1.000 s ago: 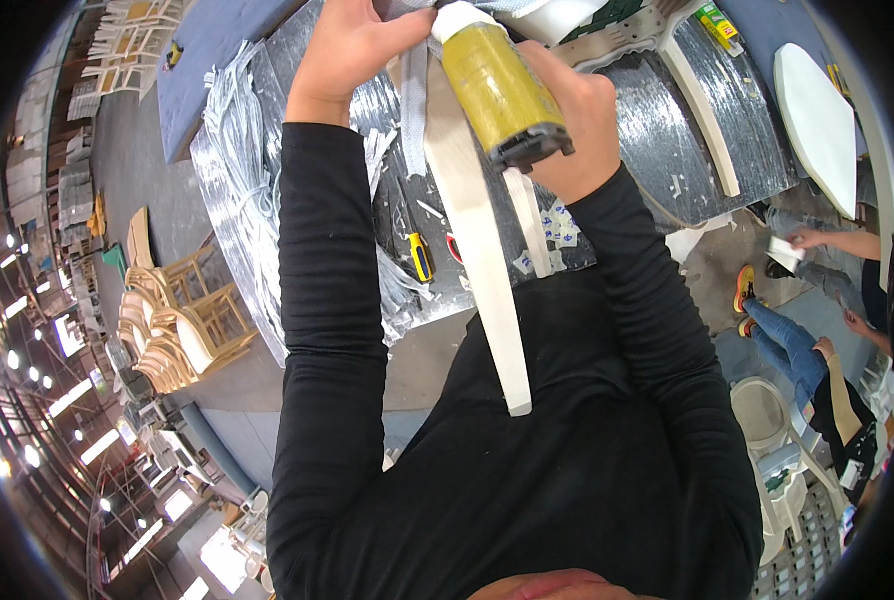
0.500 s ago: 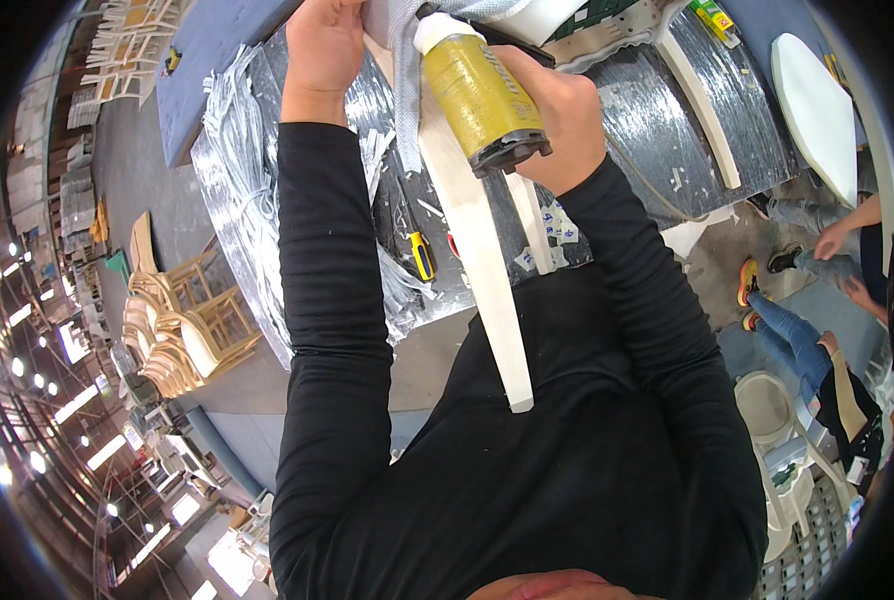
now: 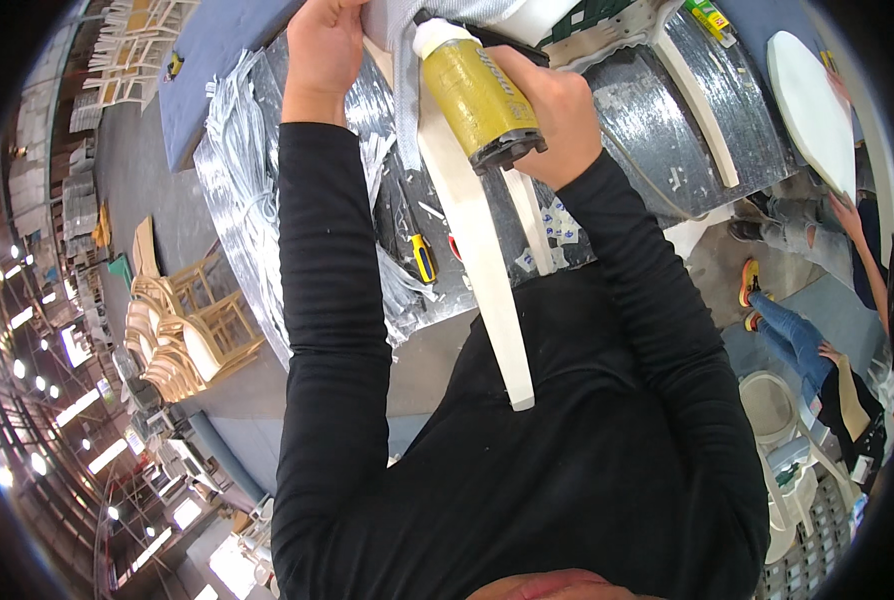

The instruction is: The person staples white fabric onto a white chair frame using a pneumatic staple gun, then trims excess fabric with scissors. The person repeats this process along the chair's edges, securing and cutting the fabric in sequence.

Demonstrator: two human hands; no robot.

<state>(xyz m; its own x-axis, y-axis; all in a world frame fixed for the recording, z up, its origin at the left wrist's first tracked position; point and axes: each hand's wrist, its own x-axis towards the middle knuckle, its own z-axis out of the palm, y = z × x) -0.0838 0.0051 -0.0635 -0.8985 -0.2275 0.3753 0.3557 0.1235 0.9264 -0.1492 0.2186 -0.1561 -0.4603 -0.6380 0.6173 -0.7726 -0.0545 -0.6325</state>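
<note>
My right hand [image 3: 557,110] is wrapped round a yellow handheld power tool [image 3: 475,95] with a white collar and a black end cap. Its far end, out by the upper edge, points away from me, so its tip is hidden. Grey fabric [image 3: 405,80] hangs beside the tool over a pale chair frame. One cream chair leg [image 3: 487,255] reaches back toward my body. My left hand [image 3: 325,50] is raised next to the fabric at the upper edge; its fingers are mostly cut off there. A second pale leg [image 3: 529,225] lies right of the first.
A bundle of grey strips [image 3: 242,150] lies on the plastic-wrapped table [image 3: 657,120]. A yellow-and-black screwdriver [image 3: 423,258] rests near its front edge. Stacked wooden chair frames [image 3: 192,325] stand on the left. At right are a white panel [image 3: 812,115] and other people.
The tool and my right hand have shifted very slightly left. My left hand stays by the fabric. At far right, a co-worker's arm and hand have moved beside the white panel.
</note>
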